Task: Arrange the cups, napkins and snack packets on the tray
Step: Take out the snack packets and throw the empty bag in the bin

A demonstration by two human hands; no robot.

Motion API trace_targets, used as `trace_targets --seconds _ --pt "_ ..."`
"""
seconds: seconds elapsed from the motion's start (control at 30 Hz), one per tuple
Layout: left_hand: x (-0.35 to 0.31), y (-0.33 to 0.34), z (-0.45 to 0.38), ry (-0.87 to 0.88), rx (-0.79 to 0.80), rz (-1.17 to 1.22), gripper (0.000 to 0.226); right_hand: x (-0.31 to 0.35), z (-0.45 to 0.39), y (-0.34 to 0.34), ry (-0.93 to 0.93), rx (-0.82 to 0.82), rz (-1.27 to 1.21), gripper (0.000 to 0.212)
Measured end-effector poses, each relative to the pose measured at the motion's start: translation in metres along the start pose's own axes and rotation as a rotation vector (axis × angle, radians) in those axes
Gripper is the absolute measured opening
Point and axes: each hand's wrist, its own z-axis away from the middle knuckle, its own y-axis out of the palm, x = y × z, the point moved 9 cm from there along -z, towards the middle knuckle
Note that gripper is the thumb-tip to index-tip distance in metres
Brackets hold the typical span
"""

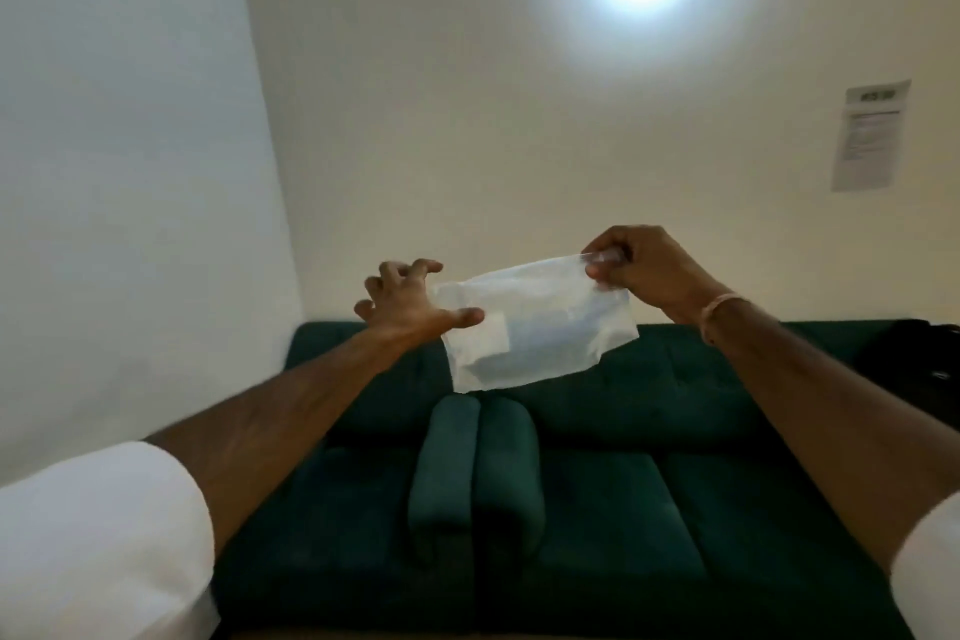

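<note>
A white napkin (pixel 535 327), thin and translucent, hangs in the air above the green sofa (pixel 623 509). The right hand (pixel 636 270) pinches its upper corner shut; the left hand (pixel 410 304), fingers spread, touches only its edge with the thumb. So limp a sheet could slip or crumple if that pinch loosens. No tray shows.

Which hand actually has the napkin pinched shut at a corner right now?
The right hand, pinching the napkin's upper corner in closed fingers. The left hand only touches the other edge with its thumb, fingers spread open.
</note>
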Motion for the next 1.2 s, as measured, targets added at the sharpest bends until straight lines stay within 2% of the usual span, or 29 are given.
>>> trace_targets --seconds 0.03,0.07,0.2,0.27,0.33,0.4,0.47,0.53,0.6,0.67,0.73,0.8,0.87,0.93,1.03,1.1,1.17,1.2 --pt "0.006 -0.022 0.000 0.044 -0.051 -0.111 0.093 0.020 -0.008 0.018 -0.018 0.022 -0.023 0.016" --pt "0.011 -0.038 0.000 0.093 -0.036 -0.113 0.100 0.040 -0.016 0.037 -0.041 0.056 -0.043 0.016" --pt "0.018 -0.066 0.003 0.207 0.345 0.116 0.110 0.125 -0.035 0.114 -0.222 0.210 -0.001 0.017" --pt "0.030 -0.088 0.006 0.183 0.374 0.155 0.096 0.168 -0.039 0.150 -0.353 0.260 0.028 0.015" --pt "0.053 -0.111 0.006 0.119 0.328 0.248 0.069 0.197 -0.045 0.176 -0.414 0.250 -0.015 0.021" --pt "0.086 -0.133 0.011 0.063 0.240 0.351 0.051 0.212 -0.051 0.196 -0.420 0.185 -0.069 0.056" --pt "0.121 -0.156 0.017 0.010 0.127 0.509 0.047 0.209 -0.056 0.222 -0.336 0.183 -0.138 0.099" --pt "0.159 -0.178 0.026 -0.071 0.003 0.664 0.049 0.198 -0.055 0.267 -0.141 0.360 -0.346 0.131" --pt "0.191 -0.197 0.037 -0.140 -0.117 0.782 0.054 0.190 -0.042 0.324 0.049 0.571 -0.561 0.145" --pt "0.219 -0.211 0.047 -0.186 -0.216 0.879 0.056 0.188 -0.028 0.374 0.164 0.697 -0.678 0.130" --pt "0.245 -0.218 0.058 -0.224 -0.248 0.919 0.057 0.194 -0.015 0.421 0.185 0.789 -0.756 0.087" --pt "0.275 -0.217 0.069 -0.251 -0.164 0.942 0.053 0.201 -0.005 0.460 0.194 0.807 -0.862 0.056" --pt "0.312 -0.213 0.085 -0.266 -0.051 0.957 0.050 0.205 0.003 0.499 0.216 0.812 -0.958 0.054" --pt "0.360 -0.212 0.104 -0.309 -0.006 0.960 0.055 0.207 0.012 0.542 0.238 0.856 -1.004 0.056" --pt "0.434 -0.206 0.133 -0.419 -0.058 0.977 0.054 0.199 0.026 0.611 0.304 0.876 -0.960 0.042" --pt "0.487 -0.200 0.151 -0.476 -0.119 0.972 0.040 0.192 0.041 0.663 0.305 0.886 -0.904 0.024" --pt "0.538 -0.189 0.166 -0.514 -0.127 0.954 0.024 0.188 0.059 0.715 0.297 0.928 -0.883 0.017" --pt "0.567 -0.182 0.174 -0.538 -0.122 0.939 0.026 0.181 0.069 0.744 0.322 0.931 -0.869 0.016"
